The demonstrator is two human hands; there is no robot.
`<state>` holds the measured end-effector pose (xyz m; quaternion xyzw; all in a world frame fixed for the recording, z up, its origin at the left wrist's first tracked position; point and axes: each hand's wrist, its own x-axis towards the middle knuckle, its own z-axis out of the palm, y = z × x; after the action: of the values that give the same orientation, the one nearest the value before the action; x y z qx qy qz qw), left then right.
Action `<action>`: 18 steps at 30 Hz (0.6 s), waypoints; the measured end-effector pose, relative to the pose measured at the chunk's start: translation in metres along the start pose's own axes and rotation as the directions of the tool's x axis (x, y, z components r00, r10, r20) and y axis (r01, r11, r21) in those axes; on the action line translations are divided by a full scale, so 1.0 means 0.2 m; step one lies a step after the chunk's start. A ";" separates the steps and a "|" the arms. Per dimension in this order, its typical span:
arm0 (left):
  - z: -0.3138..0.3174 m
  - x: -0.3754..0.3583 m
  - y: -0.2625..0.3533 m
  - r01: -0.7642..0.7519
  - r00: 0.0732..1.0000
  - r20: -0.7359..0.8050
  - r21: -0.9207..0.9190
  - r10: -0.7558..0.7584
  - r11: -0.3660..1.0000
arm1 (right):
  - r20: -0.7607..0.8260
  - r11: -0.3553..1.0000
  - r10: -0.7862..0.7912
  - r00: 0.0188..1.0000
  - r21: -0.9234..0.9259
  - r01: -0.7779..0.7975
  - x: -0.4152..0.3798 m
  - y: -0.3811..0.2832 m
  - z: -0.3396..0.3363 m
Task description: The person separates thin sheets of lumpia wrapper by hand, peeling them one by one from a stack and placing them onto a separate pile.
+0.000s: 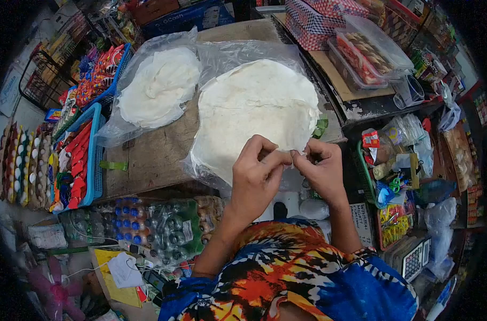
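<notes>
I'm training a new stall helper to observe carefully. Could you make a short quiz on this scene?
1. Which thing is nearest the left hand and right hand?
A) pink fan
B) larger white sheet stack
C) egg tray

2. True or false: the two hands are held far apart.

3. Fill in: the nearer blue basket, with red packets in it, is on the person's ____ side.

Key:
1. B
2. False; they are close together.
3. left

Head-worn view, facing forward and down, near
</notes>
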<state>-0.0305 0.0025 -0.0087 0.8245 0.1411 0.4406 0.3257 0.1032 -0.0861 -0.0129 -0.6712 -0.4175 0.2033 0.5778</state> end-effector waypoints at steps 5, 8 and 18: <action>0.02 0.00 0.02 -0.041 0.999 0.008 0.176 0.040 0.984 | 0.002 0.998 -0.044 0.999 -0.051 0.044 0.01 -0.03 -0.01; 0.01 0.00 0.02 -0.014 1.000 -0.014 0.253 0.018 0.967 | 0.006 0.995 -0.057 0.998 -0.077 0.058 0.02 -0.03 -0.02; -0.04 0.00 0.02 0.118 0.982 -0.173 0.280 -0.071 0.953 | -0.008 0.999 -0.020 1.000 -0.048 0.020 0.02 -0.02 -0.05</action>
<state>-0.0376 0.0033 -0.0037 0.8174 0.2693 0.4639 0.2101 0.1124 -0.0890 -0.0060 -0.6814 -0.4265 0.1846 0.5655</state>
